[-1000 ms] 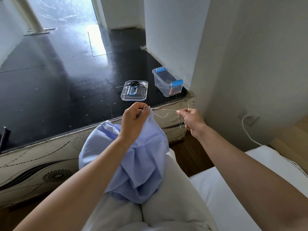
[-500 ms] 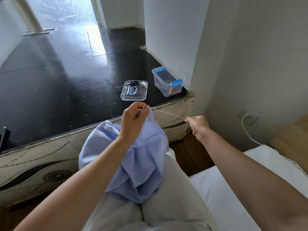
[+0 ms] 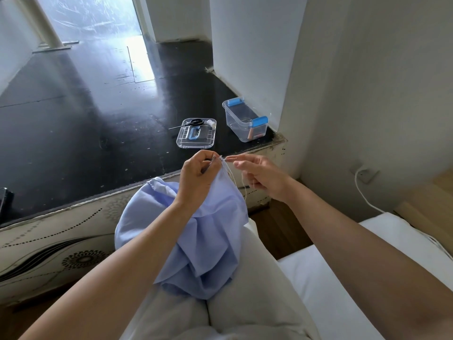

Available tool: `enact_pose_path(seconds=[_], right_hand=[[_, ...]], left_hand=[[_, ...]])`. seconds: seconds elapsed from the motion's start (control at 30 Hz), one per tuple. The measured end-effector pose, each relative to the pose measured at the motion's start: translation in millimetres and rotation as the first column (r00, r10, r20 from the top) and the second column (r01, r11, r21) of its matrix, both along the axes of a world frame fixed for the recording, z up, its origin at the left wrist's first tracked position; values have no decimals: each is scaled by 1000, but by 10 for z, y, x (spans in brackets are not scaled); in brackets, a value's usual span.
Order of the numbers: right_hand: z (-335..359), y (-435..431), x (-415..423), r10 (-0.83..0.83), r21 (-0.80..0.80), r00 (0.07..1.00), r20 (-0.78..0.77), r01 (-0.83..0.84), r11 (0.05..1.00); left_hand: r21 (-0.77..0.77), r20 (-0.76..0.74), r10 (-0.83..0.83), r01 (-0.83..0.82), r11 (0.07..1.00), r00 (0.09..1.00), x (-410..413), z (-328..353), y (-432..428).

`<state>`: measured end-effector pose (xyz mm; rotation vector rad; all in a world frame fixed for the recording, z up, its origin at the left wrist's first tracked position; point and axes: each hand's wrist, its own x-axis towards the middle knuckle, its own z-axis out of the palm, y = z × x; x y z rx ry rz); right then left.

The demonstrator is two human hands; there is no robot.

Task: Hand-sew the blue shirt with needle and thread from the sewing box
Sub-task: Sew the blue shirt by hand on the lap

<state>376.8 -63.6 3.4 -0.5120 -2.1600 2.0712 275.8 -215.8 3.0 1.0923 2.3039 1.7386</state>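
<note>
- The left hand [image 3: 196, 177] pinches the top edge of the light blue cloth shirt [image 3: 208, 241] between thumb and curled fingers. The rest of the shirt hangs below this hand, over the person's lap.
- Just right of the left hand, the thin white thread [image 3: 232, 176] drops from the held edge in a loose loop.
- The right hand [image 3: 266, 179] is just beside the left one. Its thumb and forefinger pinch what seems to be the fine pale needle [image 3: 231, 158], tip at the cloth edge; it is too small to be sure.
- I judge that a stitch is in hand. Next the needle must enter the cloth near the held edge, then the slack must be drawn out gently.
- Beyond the left hand lies the flat clear plastic lid [image 3: 208, 139], with black scissors [image 3: 195, 122] and a small white spool [image 3: 211, 123] at its far edge.
- Beyond the right hand stands the open clear plastic sewing box with blue clasps [image 3: 235, 126]. Inside is a small orange-pink item that I cannot identify.
</note>
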Motion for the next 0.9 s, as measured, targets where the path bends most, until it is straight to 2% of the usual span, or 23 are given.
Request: enact_pose_path(seconds=[0.1, 0.53, 0.9], right_hand=[[-14, -50, -81, 40, 31, 999, 2, -40, 999], [-31, -22, -37, -165, -14, 986, 20, 165, 986], [-44, -12, -11, -215, -9, 976, 46, 216, 976]], left_hand=[[-5, -7, -9, 9, 1000, 1000, -11, 0, -2], [-3, -13, -50, 50, 999, 999, 10, -10, -14], [10, 13, -56, 56, 998, 998, 14, -24, -19]])
